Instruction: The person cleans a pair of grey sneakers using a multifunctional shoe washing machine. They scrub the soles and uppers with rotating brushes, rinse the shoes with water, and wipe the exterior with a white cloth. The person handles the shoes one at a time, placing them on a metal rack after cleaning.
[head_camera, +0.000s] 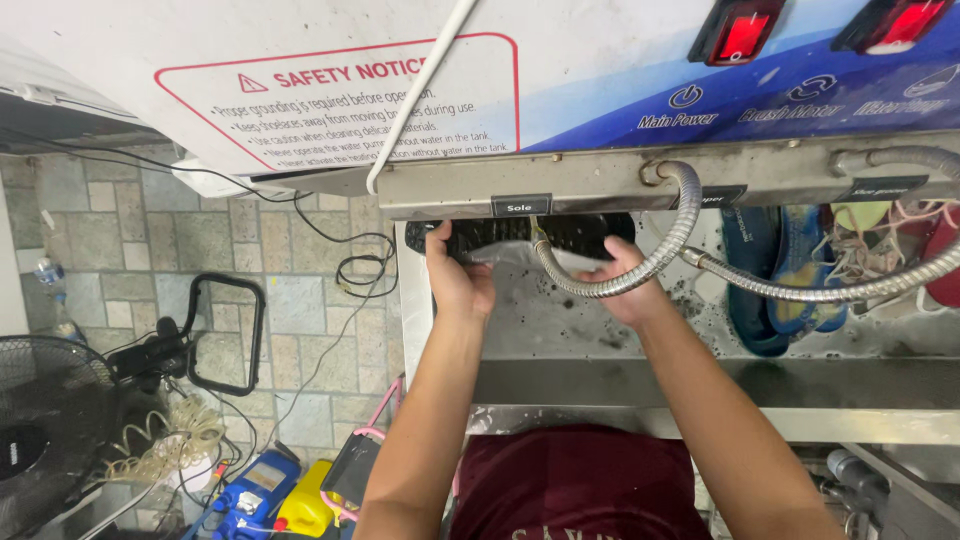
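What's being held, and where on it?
A shoe, sole up. Left hand grips one end, right hand the other, under the machine.

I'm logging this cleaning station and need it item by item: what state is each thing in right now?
Black-soled shoe: held sole-up under the machine's edge.
Left hand: gripping the shoe's left end.
Right hand: gripping the shoe's right end.
Two red rocker switches: lit.
Flexible metal hose: hanging in a loop.
Blue shoes in the steel basin: lying, untouched.
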